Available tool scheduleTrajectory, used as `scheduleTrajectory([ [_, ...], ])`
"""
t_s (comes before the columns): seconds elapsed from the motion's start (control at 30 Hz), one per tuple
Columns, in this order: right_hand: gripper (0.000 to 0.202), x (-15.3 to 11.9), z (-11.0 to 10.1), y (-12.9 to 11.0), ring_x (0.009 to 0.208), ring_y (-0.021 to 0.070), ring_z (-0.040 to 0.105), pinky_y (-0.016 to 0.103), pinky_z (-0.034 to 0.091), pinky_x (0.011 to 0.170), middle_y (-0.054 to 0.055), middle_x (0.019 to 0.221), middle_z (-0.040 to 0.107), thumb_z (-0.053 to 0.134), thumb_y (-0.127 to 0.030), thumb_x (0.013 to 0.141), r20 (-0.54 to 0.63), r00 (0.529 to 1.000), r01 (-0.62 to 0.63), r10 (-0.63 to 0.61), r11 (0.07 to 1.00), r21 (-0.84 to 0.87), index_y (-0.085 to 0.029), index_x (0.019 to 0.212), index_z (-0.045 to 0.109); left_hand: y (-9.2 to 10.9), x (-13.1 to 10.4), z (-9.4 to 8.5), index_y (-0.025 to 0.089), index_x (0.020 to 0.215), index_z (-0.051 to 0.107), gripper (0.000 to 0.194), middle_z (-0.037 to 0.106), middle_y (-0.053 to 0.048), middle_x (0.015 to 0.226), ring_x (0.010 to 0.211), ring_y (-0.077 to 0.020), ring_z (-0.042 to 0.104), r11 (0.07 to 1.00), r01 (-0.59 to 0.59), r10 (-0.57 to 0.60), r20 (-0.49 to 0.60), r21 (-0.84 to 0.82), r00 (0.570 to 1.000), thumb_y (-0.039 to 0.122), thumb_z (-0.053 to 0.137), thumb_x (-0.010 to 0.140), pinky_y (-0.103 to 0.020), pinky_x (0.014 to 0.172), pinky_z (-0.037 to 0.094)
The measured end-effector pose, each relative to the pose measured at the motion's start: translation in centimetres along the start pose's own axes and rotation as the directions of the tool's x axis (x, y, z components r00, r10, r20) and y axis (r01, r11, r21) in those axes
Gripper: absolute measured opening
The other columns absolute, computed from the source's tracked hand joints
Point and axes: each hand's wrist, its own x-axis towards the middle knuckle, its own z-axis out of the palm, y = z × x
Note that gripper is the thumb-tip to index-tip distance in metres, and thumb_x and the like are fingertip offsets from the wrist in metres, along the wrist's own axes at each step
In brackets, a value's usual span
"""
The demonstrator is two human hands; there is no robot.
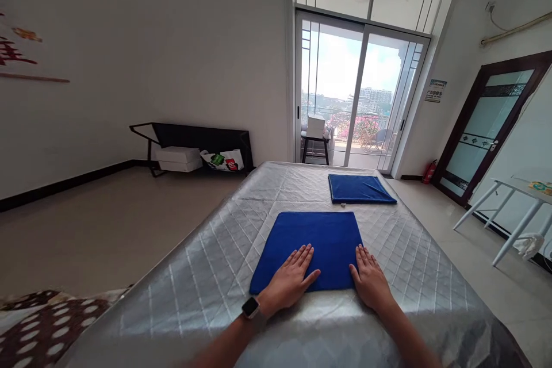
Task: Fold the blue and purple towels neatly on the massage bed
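A blue folded cloth (319,236) lies flat on a silver quilted cover (207,276) right in front of me. My left hand (293,276), with a dark square watch (250,307) on its wrist, rests flat on the cloth's near part, fingers stretched out and thumb spread. At the cloth's right edge, my right hand (370,279) lies flat, its fingertips and thumb touching the edge. Neither hand grasps anything. Farther off on the same cover lies a second blue folded cloth (361,188), with a small pale tag at its near edge.
By the left wall stands a black frame (198,135) with white boxes (179,158) and a printed bag (224,160). Sliding glass doors (332,80) are at the back. A white table (521,185) stands at right, and brown dotted fabric (47,328) lies at lower left.
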Motion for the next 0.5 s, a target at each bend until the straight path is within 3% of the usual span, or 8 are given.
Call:
scheduleTrajectory([
  [0.1, 0.065, 0.0, -0.1, -0.1, 0.151, 0.0203, 0.015, 0.038, 0.012, 0.123, 0.01, 0.162, 0.017, 0.022, -0.042, 0.1, 0.007, 1.0, -0.001, 0.001, 1.0, 0.013, -0.007, 0.155, 0.019, -4.2, -3.0, -0.9, 0.012, 0.154, 0.027, 0.074, 0.022, -0.01, 0.162, 0.151, -0.0239, 0.018, 0.988, 0.154, -0.154, 0.025, 0.028, 0.988, 0.061, 0.019, 0.098, -0.042, 0.122, 0.018],
  [0.2, 0.066, -0.1, -0.5, -0.2, 0.151, 0.0197, 0.014, 0.038, 0.011, 0.123, 0.009, 0.162, 0.016, 0.02, -0.044, 0.101, 0.03, 1.0, -0.008, 0.008, 1.0, 0.023, -0.006, 0.155, 0.019, -6.4, -5.1, -1.5, 0.01, 0.155, 0.021, 0.079, 0.015, -0.011, 0.163, 0.151, -0.0244, 0.015, 0.97, 0.24, -0.242, 0.055, 0.041, 0.969, 0.062, 0.018, 0.097, -0.041, 0.122, 0.018],
  [0.4, 0.067, 0.4, -2.0, -0.8, 0.151, 0.0199, 0.013, 0.037, 0.012, 0.122, 0.009, 0.163, 0.015, 0.019, -0.044, 0.1, 0.114, 0.992, -0.046, 0.048, 0.999, -0.02, -0.007, 0.156, 0.018, -6.7, -5.7, -0.5, 0.009, 0.154, 0.025, 0.077, 0.019, -0.012, 0.162, 0.15, -0.0259, 0.018, 0.968, 0.247, -0.247, -0.004, 0.037, 0.969, 0.06, 0.021, 0.096, -0.043, 0.122, 0.021],
  [0.5, 0.066, 2.2, -2.9, -1.4, 0.151, 0.0203, 0.013, 0.037, 0.012, 0.122, 0.01, 0.163, 0.015, 0.019, -0.042, 0.1, 0.077, 0.997, -0.007, 0.01, 1.0, -0.031, -0.006, 0.155, 0.02, -7.0, -5.9, -0.1, 0.009, 0.153, 0.029, 0.076, 0.024, -0.013, 0.161, 0.149, -0.0269, 0.022, 0.965, 0.257, -0.255, -0.03, 0.052, 0.966, 0.059, 0.025, 0.096, -0.045, 0.121, 0.024],
])
